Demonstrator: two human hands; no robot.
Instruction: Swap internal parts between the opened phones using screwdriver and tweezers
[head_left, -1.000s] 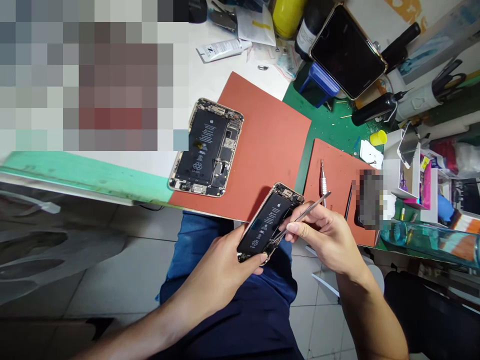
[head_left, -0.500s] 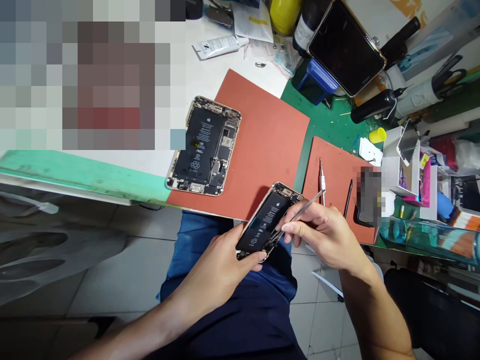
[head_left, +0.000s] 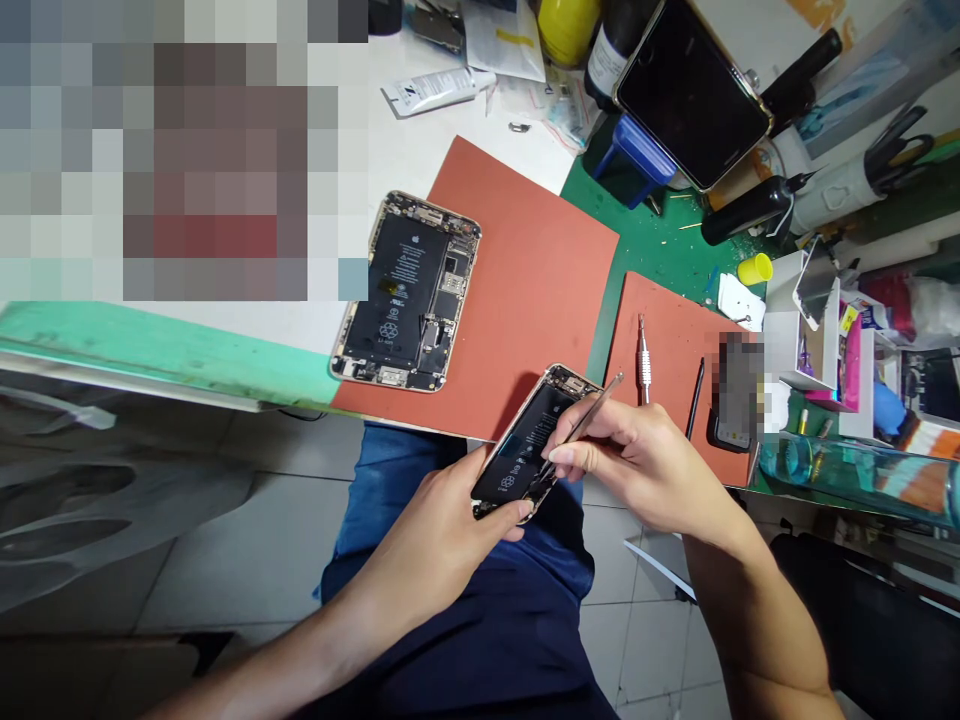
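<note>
Holding an opened phone [head_left: 499,482] above the blue-trousered lap [head_left: 397,500], at the near edge of a reddish-brown mat [head_left: 540,260], and slanting its top end up and to the right in view. Exposing a black battery [head_left: 517,450] along the length of the frame. Gripping the lower end in the left hand [head_left: 450,530], closed around the frame, and laying the thumb over the bottom corner. Pinching metal tweezers [head_left: 596,408] between the thumb and fingers of the right hand [head_left: 637,465], and angling the shaft across the phone's right side. Leaving the gap between the tweezer tips, and any contact there, impossible to tell.

Supporting a second opened phone [head_left: 409,290] on the mat's left side, well apart from both hands. Carrying a silver-handled tool [head_left: 645,375] and a slim black tool [head_left: 696,400] on a smaller mat [head_left: 671,340] to the right, beside a partly pixelated dark device [head_left: 731,430]. Showing a white tube [head_left: 435,92] farther back, and a large phone [head_left: 690,95] propped near a blue stand [head_left: 637,155].
</note>
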